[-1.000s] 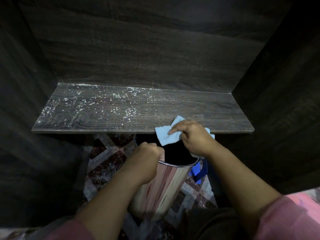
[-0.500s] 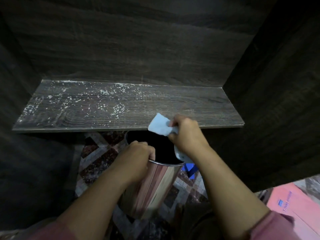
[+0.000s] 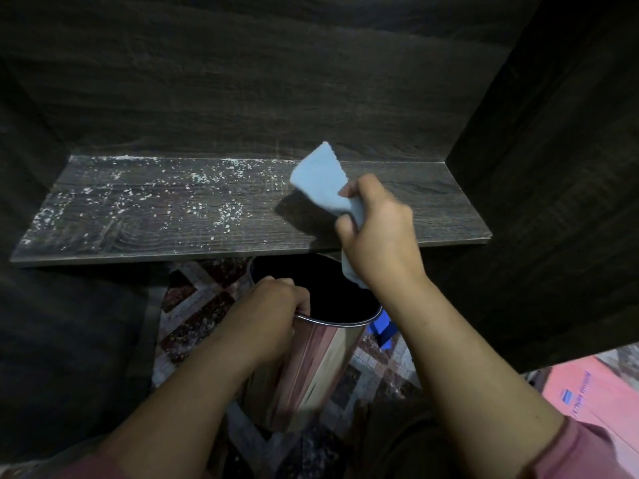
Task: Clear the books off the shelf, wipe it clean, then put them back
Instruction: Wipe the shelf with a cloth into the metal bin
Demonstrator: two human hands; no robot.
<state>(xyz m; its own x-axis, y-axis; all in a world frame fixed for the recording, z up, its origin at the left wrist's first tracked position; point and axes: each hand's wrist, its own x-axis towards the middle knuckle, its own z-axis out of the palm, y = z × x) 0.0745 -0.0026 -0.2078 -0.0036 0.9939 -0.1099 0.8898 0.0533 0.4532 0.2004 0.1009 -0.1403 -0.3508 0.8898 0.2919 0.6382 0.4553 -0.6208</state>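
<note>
Shelf (image 3: pixel 435 209): flat dark woodgrain, white grit across left half. Soft blue cloth (image 3: pixel 321 181) clenched in right hand (image 3: pixel 380 243) over right front edge. Left hand (image 3: pixel 266 316) gripping shiny cylindrical bin (image 3: pixel 311 368) rim below.

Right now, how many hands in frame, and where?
2. The left hand grips the rim of the metal bin below the shelf. The right hand holds a blue cloth over the shelf's right part. Neither is hidden.
</note>
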